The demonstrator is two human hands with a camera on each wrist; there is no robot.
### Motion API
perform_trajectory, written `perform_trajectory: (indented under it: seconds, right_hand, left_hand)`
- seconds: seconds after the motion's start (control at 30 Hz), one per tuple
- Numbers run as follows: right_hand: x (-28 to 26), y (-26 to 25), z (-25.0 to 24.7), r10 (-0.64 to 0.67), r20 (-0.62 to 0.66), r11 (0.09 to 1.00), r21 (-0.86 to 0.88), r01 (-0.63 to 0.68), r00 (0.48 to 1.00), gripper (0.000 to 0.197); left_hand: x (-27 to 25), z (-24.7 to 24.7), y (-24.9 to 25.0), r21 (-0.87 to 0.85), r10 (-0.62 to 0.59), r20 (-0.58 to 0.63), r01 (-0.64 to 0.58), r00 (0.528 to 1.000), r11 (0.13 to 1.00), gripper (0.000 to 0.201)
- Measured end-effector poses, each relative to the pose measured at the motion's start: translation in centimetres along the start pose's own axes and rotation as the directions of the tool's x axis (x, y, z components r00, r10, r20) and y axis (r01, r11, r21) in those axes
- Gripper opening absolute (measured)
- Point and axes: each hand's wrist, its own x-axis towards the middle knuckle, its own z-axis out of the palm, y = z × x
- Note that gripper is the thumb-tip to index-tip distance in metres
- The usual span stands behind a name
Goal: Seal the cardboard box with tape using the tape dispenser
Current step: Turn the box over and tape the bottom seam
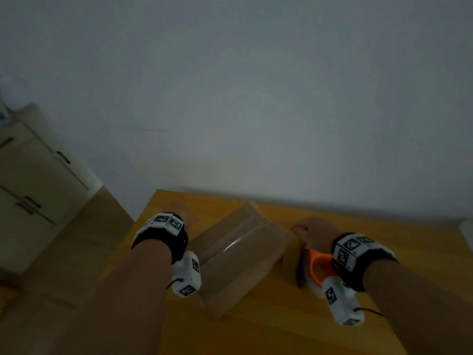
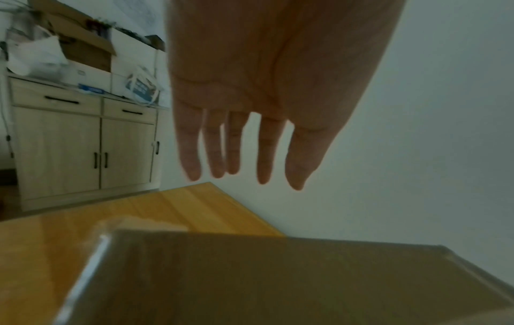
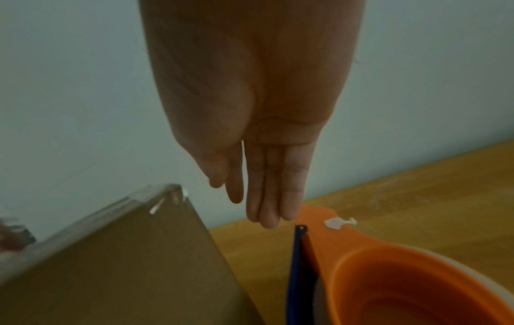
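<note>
On the wooden table (image 1: 256, 336), in the head view, a cardboard box (image 1: 240, 257) is lying at an angle between the two forearms, with a strip of clear tape (image 1: 238, 242) running along its top. The left hand (image 1: 180, 212) is hovering just beside the box's left side, and the right hand (image 1: 313, 233) is hanging over the orange tape dispenser (image 1: 320, 267), which is sitting on the table just right of the box. From this angle I cannot tell how the fingers are lying. A pale cabinet (image 1: 30, 180) is standing at the left, and a grey wall (image 1: 256, 98) is filling the background.

In the left wrist view, the left hand (image 2: 258, 88) is showing its palm with straight, slightly spread fingers (image 2: 192, 154), holding nothing, above the table (image 2: 180, 206) and the cardboard box (image 2: 278, 281). The cabinet (image 2: 83, 149) is carrying boxes and bags.

In the right wrist view, the right hand (image 3: 250, 99) is pointing down with straight fingers (image 3: 292, 187) pressed side by side, gripping nothing, their tips appearing just above the tape dispenser (image 3: 389, 285); whether they are touching it I cannot tell. The cardboard box (image 3: 111, 263) is lying to its left, with tape glinting at the corner.
</note>
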Motion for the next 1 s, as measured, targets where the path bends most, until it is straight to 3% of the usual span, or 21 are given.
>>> perform_trajectory:
  seconds: [0.1, 0.17, 0.27, 0.37, 0.43, 0.53, 0.57, 0.63, 0.7, 0.73, 0.83, 0.9, 1.0]
  right_hand:
    - [0.1, -1.1, 0.0, -0.049, -0.015, 0.995, 0.083, 0.05, 0.999, 0.044]
    - [0.2, -1.7, -0.1, -0.062, 0.021, 0.994, 0.096, 0.059, 0.998, 0.041]
    - [0.4, -2.6, -0.2, -0.039, 0.077, 0.993, 0.114, 0.03, 0.996, 0.042]
    - [0.4, -3.1, -0.5, -0.01, 0.097, 0.998, 0.066, 0.004, 0.995, 0.041]
    - [0.2, -3.5, -0.8, 0.006, 0.102, 1.0, -0.006, -0.006, 0.995, 0.04]
    - [0.4, -3.4, -0.8, 0.021, 0.105, 0.999, -0.041, -0.017, 0.994, 0.04]
    - [0.5, -3.4, -0.8, 0.029, 0.098, 0.999, -0.048, -0.024, 0.995, 0.04]
    - [0.9, -3.4, -0.8, 0.042, 0.074, 0.997, -0.066, -0.037, 0.996, 0.041]
    - [1.2, -3.4, -0.9, 0.057, 0.057, 0.994, -0.097, -0.052, 0.997, 0.042]
    - [1.3, -3.6, -1.0, 0.066, 0.061, 0.991, -0.123, -0.058, 0.996, 0.044]
    - [1.3, -3.8, -1.3, 0.105, 0.088, 0.984, -0.155, -0.09, 0.991, 0.044]
    - [1.1, -3.8, -1.7, 0.13, 0.105, 0.984, -0.138, -0.115, 0.986, 0.038]
    - [0.6, -3.4, -2.1, 0.162, 0.103, 0.984, -0.087, -0.154, 0.981, 0.033]
  left_hand:
    - [6.6, 3.6, -2.9, 0.143, -0.11, 0.129, 0.092, 0.985, 0.985, 0.079]
    - [10.8, 6.1, -4.0, 0.131, -0.111, 0.196, 0.086, 0.974, 0.988, 0.088]
    - [4.2, 3.4, -1.0, 0.065, -0.034, 0.168, 0.023, 0.985, 0.998, 0.073]
    - [0.9, 1.2, 2.1, -0.04, 0.069, 0.24, -0.061, 0.968, 0.997, 0.064]
    - [0.3, 0.5, 2.4, 0.084, 0.081, 0.261, -0.107, 0.962, 0.991, 0.073]
    - [-1.6, -0.4, 1.3, 0.417, 0.016, 0.193, -0.096, 0.981, 0.904, 0.06]
    - [-2.2, -0.7, 1.1, 0.462, -0.022, 0.213, -0.08, 0.977, 0.883, 0.063]
    - [-1.6, -0.5, 0.7, 0.5, -0.057, 0.264, -0.086, 0.963, 0.862, 0.088]
    - [1.4, 0.6, 0.2, 0.484, -0.06, 0.26, -0.077, 0.964, 0.871, 0.112]
    - [2.5, 1.1, 0.1, 0.462, -0.031, 0.275, -0.104, 0.961, 0.881, 0.112]
    - [1.2, 0.4, 1.3, 0.256, 0.119, 0.237, -0.18, 0.964, 0.95, 0.067]
    - [0.7, -0.2, 2.5, 0.148, 0.16, 0.252, -0.202, 0.954, 0.968, 0.052]
    - [0.8, -0.7, 3.4, 0.201, 0.086, 0.243, -0.137, 0.966, 0.97, 0.081]
